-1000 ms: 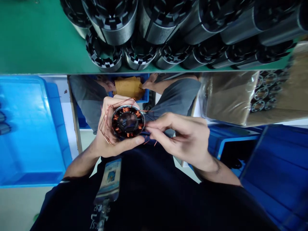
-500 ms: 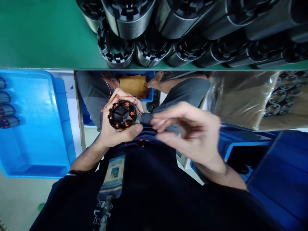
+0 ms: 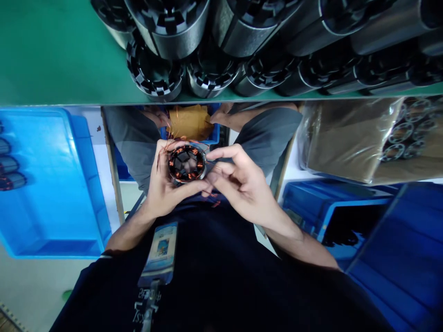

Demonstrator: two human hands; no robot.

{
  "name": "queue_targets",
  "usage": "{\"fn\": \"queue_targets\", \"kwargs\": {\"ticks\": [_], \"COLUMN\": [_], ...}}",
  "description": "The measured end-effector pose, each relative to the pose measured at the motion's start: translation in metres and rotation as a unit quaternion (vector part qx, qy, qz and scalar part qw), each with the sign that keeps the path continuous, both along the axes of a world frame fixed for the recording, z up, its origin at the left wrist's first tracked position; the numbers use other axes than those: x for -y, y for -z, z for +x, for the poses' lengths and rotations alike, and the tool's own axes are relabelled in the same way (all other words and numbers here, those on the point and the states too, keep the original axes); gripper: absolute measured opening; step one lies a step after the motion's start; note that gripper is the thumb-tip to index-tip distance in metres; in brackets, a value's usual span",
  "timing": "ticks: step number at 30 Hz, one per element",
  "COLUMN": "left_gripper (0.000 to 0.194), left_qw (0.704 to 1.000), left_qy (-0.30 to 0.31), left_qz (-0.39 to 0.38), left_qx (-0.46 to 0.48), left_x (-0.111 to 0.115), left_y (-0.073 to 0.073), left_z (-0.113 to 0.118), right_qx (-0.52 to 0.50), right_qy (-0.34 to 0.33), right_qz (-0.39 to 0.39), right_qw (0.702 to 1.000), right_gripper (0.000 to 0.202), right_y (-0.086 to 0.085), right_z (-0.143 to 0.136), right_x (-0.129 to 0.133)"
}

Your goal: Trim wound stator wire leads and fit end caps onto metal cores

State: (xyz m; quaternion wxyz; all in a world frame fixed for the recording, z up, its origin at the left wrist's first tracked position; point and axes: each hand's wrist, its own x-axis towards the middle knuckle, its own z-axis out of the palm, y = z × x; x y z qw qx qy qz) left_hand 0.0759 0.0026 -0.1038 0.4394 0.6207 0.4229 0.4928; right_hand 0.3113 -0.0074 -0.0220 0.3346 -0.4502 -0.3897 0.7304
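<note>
A ring-shaped motor stator with copper windings and a black slotted rim is held over the lap. My left hand wraps round its left side, the thumb along the near edge. Loose copper wires stick out around its far and left sides. At the right side of the stator is my right hand, its index finger reaching to the rim. Its thumb and other fingers are pressed together near the left thumb; what they hold, if anything, is too small to name. Short reddish wire ends show below the fingers.
Several metal stator cores stand on the green tabletop ahead. A blue tray with wound stators is at the left. Cardboard under plastic and blue bins are at the right. A yellow package lies below.
My right hand has moved left, from apart to touching the stator's right side. My left hand and the stator have shifted slightly right. The view has shifted a little.
</note>
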Motion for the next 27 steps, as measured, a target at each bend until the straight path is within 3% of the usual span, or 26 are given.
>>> {"fn": "queue_targets", "kwargs": {"ticks": [2,4,8,10,12,15,17,19,22,25,27], "left_gripper": [0.083,0.072,0.069,0.056,0.051,0.065,0.083,0.106,0.13,0.136,0.138], "left_qw": [0.992,0.965,0.923,0.92,0.938,0.973,0.976,0.964,0.942,0.922,0.909], "left_qy": [0.007,0.007,-0.02,-0.041,-0.054,-0.02,0.053,0.146,0.243,0.291,0.331], "left_qz": [-0.099,-0.197,-0.268,-0.267,-0.222,-0.13,-0.123,-0.137,-0.168,-0.203,-0.196], "left_qx": [0.076,0.171,0.276,0.285,0.262,0.19,0.173,0.177,0.159,0.153,0.16], "left_x": [0.003,0.008,0.025,0.033,0.037,0.036,0.032,0.025,0.015,0.008,0.004], "left_y": [-0.002,-0.002,0.006,0.01,0.011,0.007,-0.002,-0.015,-0.032,-0.041,-0.043], "left_z": [0.003,0.01,0.029,0.035,0.037,0.03,0.024,0.018,0.015,0.018,0.022], "right_qx": [-0.007,0.022,0.082,0.082,0.077,0.074,0.074,0.077,0.036,-0.062,-0.091], "right_qy": [0.008,0.007,0.012,-0.019,-0.061,-0.113,-0.134,-0.124,-0.117,-0.239,-0.299], "right_qz": [0.003,0.021,0.056,0.039,0.016,-0.009,-0.025,-0.032,-0.045,-0.059,-0.056], "right_qw": [1.0,1.0,0.995,0.996,0.995,0.991,0.988,0.989,0.991,0.967,0.948], "right_gripper": [0.028,0.029,0.032,0.038,0.046,0.057,0.056,0.055,0.052,0.038,0.023], "right_y": [0.0,-0.003,0.005,0.023,0.051,0.092,0.105,0.099,0.062,0.02,0.002], "right_z": [0.003,0.006,0.001,-0.004,-0.003,0.019,0.042,0.062,0.074,0.065,0.058], "right_x": [-0.003,-0.005,0.007,0.022,0.036,0.041,0.028,0.008,-0.025,-0.048,-0.055]}}
